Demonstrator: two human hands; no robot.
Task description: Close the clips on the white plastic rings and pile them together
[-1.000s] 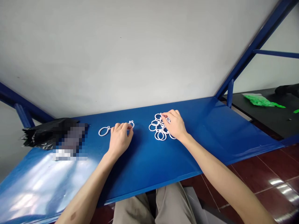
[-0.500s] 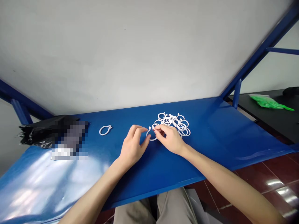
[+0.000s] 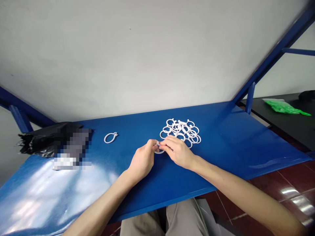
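Observation:
A white curtain ring [image 3: 159, 151] is pinched between my two hands, low over the blue table. My left hand [image 3: 145, 159] closes on its left side with thumb and finger. On the right side of the same ring, my right hand [image 3: 177, 151] has its fingertips pressed together. Fingers cover most of the ring and its joint. Just beyond my right hand lies a pile of similar white rings [image 3: 194, 138], several overlapping. One more white ring [image 3: 110, 138], with a small loop at its top, rests by itself to the left.
The blue table [image 3: 216, 124] meets a pale wall at its back, with blue frame bars [image 3: 251, 98] at both sides. A black plastic bag [image 3: 36, 139] lies at the left, beside a pixelated dark object. Off to the right, a green bag [image 3: 283, 106] sits on a black surface.
My hands have come together and slightly nearer to me, bringing the ring with them. My left fingers, spread around the ring before, are now closed on it. The pile is unchanged.

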